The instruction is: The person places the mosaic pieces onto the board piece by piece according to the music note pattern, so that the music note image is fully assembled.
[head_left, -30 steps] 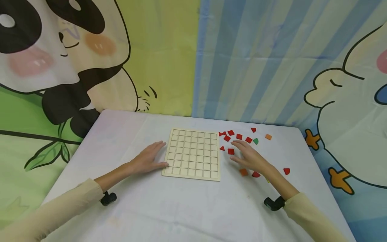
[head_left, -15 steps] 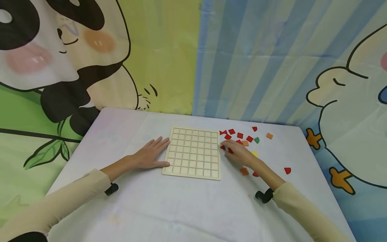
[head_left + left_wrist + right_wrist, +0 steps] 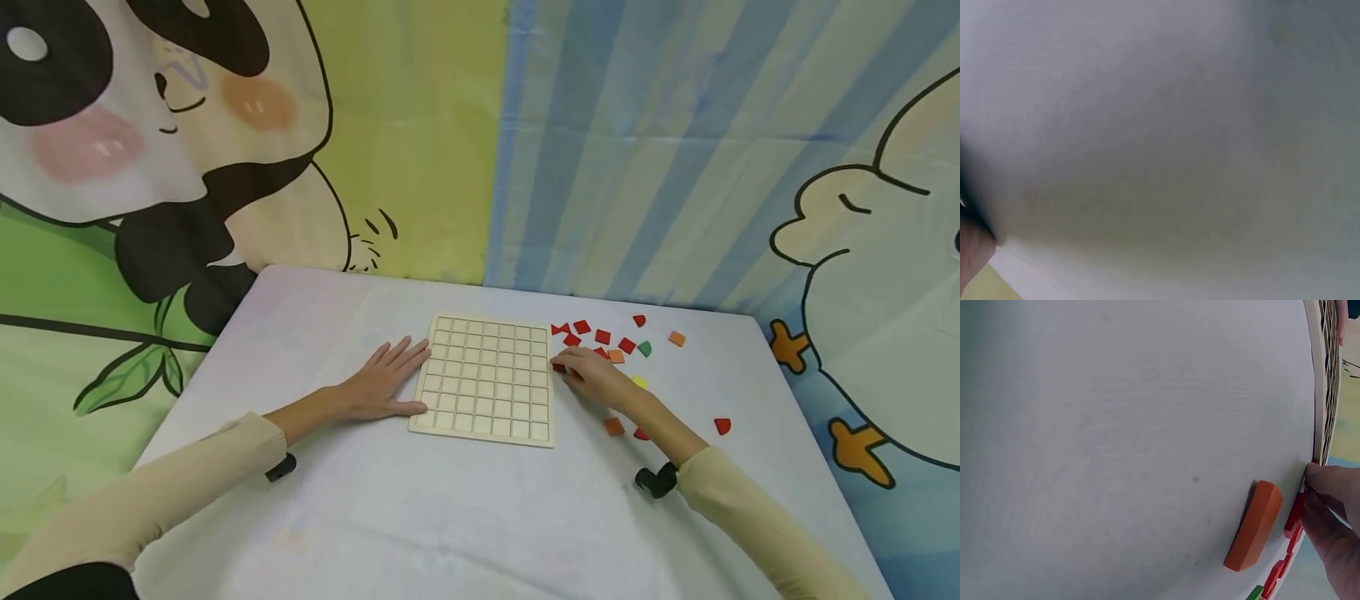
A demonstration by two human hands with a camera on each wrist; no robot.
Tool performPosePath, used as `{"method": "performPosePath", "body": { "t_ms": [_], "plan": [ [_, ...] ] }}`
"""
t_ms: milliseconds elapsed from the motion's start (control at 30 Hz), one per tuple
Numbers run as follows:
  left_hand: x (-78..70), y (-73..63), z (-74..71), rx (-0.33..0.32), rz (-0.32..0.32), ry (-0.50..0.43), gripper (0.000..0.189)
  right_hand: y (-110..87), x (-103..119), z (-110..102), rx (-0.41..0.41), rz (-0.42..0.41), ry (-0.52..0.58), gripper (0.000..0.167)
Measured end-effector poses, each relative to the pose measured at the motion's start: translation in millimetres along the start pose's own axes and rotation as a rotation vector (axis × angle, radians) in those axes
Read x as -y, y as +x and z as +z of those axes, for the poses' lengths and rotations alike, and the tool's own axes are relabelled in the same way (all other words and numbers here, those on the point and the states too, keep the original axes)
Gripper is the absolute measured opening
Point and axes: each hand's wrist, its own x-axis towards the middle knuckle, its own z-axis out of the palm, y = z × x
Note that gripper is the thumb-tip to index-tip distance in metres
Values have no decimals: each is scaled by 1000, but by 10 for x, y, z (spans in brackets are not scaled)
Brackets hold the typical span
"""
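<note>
Resting spread at left edge of pale, wood-look board [image 3: 483, 379]: left hand [image 3: 381, 383], fingers straight. Right hand [image 3: 596, 375] bent at opposite edge, fingertips at small red piece [image 3: 559, 367]; whether pinched, cannot tell. Board flat, square cells, thin dividing lines. About right hand: red squares [image 3: 582, 327], thick-sided orange block [image 3: 1254, 528], fan-shaped green piece [image 3: 644, 348]. Beneath: faintly creased white cloth [image 3: 375, 517]. Behind: smooth printed backdrop [image 3: 420, 125].

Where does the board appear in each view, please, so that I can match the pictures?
Head: the board lies just below the middle.
Left wrist: not in it.
Right wrist: the board shows nearly edge-on, at the upper right.
Shared landmark, head and right wrist only: the right hand, at the board's right edge in the head view, and at the lower right in the right wrist view.
</note>
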Motion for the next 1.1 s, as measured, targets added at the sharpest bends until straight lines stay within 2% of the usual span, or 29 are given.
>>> {"method": "performPosePath", "body": {
  "t_ms": [200,467,633,833,1100],
  "plan": [
    [-9,-18,10,12,-8,-17,96,8,11,-16,29,42,0,33],
    [1,4,18,2,-18,3,94,-4,-8,-51,7,87,-4,27],
    [-13,-3,17,-7,-19,0,94,-3,-1,-39,-32,96,9,28],
    [-9,-9,23,-21,-11,10,92,36,42,-8,-110,97,74,29],
    [-12,-11,31,-41,3,26,91,124,136,1,-67,153,114,31]
  ]
}}
